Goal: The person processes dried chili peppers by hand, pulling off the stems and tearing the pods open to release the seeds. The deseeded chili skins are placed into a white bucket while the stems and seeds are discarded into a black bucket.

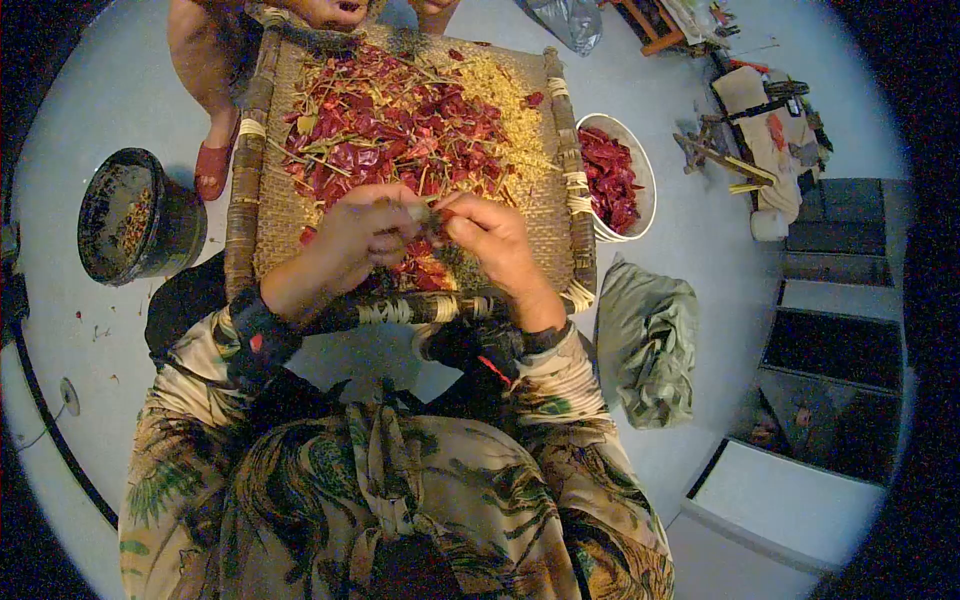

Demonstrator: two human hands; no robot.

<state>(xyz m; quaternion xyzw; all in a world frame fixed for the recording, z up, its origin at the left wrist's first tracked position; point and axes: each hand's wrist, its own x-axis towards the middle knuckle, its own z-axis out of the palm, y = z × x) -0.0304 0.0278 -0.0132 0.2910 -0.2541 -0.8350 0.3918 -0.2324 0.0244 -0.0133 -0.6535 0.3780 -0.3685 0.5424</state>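
While your two hands nearly meet over the near part of the woven tray (273, 215), your right hand (495, 240) has its thumb and forefinger pinched together on a small red piece (446, 213). Your left hand (372, 228) faces it with fingers curled in, blurred, so you cannot tell whether it grips the same piece or something of its own. Just beyond your hands lies the spread of red chilli pieces (400, 125), mixed with thin stems, and more red bits show below, between your wrists and the tray's near edge. Past your right hand, toward the far right side of the tray, yellow seeds (510, 105) cover the weave. To the right of your right hand, outside the tray, stands a white bucket (648, 185) holding more red pieces, with a grey-green sack (650, 345) nearer you. Well to the left of your left hand is a black bucket (178, 235) with small bits inside; beyond it, another person's leg (203, 75) ends in a red slipper (211, 172).
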